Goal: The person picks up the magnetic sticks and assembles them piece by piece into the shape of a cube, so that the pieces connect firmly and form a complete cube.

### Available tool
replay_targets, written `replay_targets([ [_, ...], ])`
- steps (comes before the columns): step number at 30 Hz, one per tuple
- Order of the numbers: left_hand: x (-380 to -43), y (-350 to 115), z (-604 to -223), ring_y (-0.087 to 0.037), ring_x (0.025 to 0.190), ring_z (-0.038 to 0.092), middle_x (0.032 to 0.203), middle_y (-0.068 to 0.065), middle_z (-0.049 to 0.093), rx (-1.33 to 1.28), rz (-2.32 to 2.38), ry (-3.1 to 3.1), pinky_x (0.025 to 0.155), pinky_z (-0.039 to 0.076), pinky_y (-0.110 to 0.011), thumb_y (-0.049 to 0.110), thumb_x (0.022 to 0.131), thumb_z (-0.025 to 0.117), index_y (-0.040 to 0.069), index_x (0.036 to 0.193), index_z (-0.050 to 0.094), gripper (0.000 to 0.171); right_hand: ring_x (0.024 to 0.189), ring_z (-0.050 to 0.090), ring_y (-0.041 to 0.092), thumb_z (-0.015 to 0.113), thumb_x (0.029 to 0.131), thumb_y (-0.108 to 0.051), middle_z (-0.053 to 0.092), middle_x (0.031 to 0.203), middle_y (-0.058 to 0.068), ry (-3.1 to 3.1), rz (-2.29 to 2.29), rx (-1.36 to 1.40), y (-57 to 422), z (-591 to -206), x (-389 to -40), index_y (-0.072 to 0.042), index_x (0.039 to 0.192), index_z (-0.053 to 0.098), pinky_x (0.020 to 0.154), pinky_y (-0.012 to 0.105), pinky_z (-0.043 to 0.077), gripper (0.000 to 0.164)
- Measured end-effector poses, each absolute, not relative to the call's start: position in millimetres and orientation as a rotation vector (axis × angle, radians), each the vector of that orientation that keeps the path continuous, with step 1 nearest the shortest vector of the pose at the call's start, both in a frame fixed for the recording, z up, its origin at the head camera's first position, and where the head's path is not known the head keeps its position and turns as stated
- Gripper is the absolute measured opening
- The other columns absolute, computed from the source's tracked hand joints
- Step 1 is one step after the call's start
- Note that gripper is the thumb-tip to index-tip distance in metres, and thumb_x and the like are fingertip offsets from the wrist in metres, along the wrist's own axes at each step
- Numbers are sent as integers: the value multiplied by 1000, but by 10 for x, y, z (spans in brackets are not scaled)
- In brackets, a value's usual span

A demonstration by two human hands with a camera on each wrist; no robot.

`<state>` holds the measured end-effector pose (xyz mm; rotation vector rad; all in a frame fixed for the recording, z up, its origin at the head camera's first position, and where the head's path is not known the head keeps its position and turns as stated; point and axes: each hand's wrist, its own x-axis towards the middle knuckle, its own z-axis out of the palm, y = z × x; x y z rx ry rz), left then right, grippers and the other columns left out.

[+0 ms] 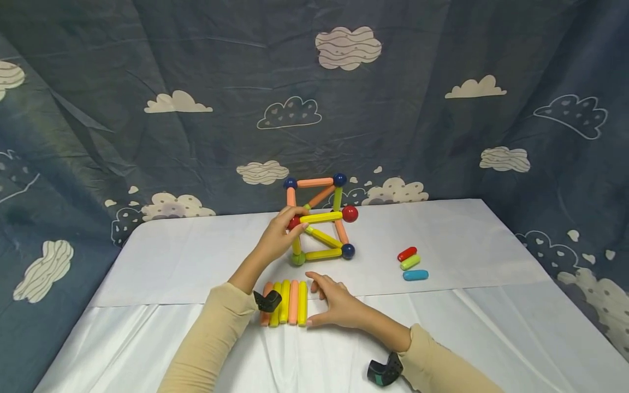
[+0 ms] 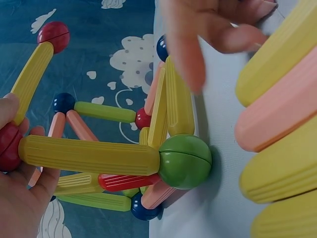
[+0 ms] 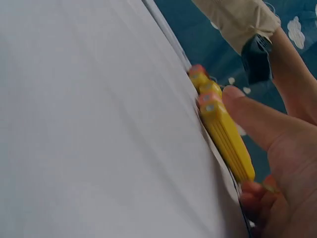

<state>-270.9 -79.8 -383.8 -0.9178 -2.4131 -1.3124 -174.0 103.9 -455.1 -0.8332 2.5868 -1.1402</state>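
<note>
A frame of magnetic building sticks and balls stands on the white cloth, with blue, red and green balls at its corners. My left hand [image 1: 281, 232] grips a red ball [image 2: 9, 147] at its upper left. From that ball a yellow stick [image 1: 320, 217] runs across to another red ball [image 1: 350, 213]; a second yellow stick [image 2: 91, 155] leads down to the green ball [image 2: 185, 161]. My right hand [image 1: 339, 305] is spread in a C beside a row of loose sticks, its thumb and fingers near both ends of the outermost yellow stick [image 1: 302, 304].
The row also has salmon sticks [image 1: 293, 303] and more yellow ones, partly behind my left wrist's black camera [image 1: 267, 301]. Three short pieces lie to the right: red [image 1: 407, 254], green [image 1: 410, 262] and blue [image 1: 415, 275]. A dark cloud-print curtain [image 1: 393, 109] hangs behind the table.
</note>
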Motion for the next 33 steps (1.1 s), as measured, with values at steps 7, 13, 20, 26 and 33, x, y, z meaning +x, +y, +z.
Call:
replay_targets([
  [7,-2703,-805,-3821,-15,86,50,106,-3,53,-919,-1309,-2412,72,45,-30,16,89,57,11,113,55,24,84,41,10,75,60,-55,46,99,-7,2724,-989,-830,923,-4565,-1713,-12,133,34,71,29,28,94],
  [13,-2696,-811,-3828,-15,86,50,106,-3,53,-914,-1323,-2414,72,45,-30,15,89,57,12,112,56,24,77,46,13,78,67,-20,55,83,-3,2564,-1332,-847,926,-4584,-1723,-13,133,18,78,38,31,89],
  [20,-2700,-815,-3833,-15,87,50,106,-3,53,-920,-1319,-2407,72,45,-30,16,89,56,11,113,56,24,56,42,13,60,86,-7,49,66,3,2503,-1570,-750,943,-4485,-1755,-13,128,28,52,21,35,54],
  [26,-2710,-812,-3832,-15,88,50,107,-3,53,-908,-1311,-2424,74,45,-30,16,89,56,10,113,55,24,65,51,16,55,90,-10,61,82,11,2660,-1745,-579,1123,-4324,-1930,-4,128,36,58,24,45,44],
  [33,-2717,-807,-3838,-16,87,50,106,-2,53,-890,-1322,-2438,73,45,-30,17,89,57,10,112,55,24,87,56,23,60,87,-12,59,101,12,2878,-1817,-372,1424,-4215,-2256,-3,115,51,75,36,48,31],
])
